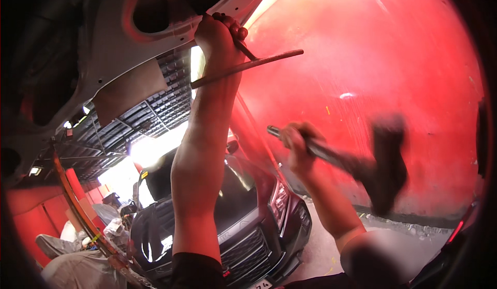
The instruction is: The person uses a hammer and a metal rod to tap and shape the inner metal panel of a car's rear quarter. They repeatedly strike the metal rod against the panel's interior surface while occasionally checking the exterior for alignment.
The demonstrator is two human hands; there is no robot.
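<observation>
My raised left hand (220,35) is closed around the shaft of a T-shaped metal bar (274,57). Its crossbar sticks out across my wrist, while its far end is hidden by my hand and the panel. Directly above is the pale underside of a car's lifted panel (116,56), which has large dark oval openings. Lower and to the right, my right hand (300,141) grips the handle of a hammer (388,159). The dark hammer head is blurred by motion and stands apart from the bar, in front of the red wall.
A dark car (238,227) faces me just beyond my arms. The red wall (414,77) runs along the right. A brown sheet (132,90) hangs at the panel's edge. Covered items (83,271) lie at lower left, near an orange-brown curved strip (75,196).
</observation>
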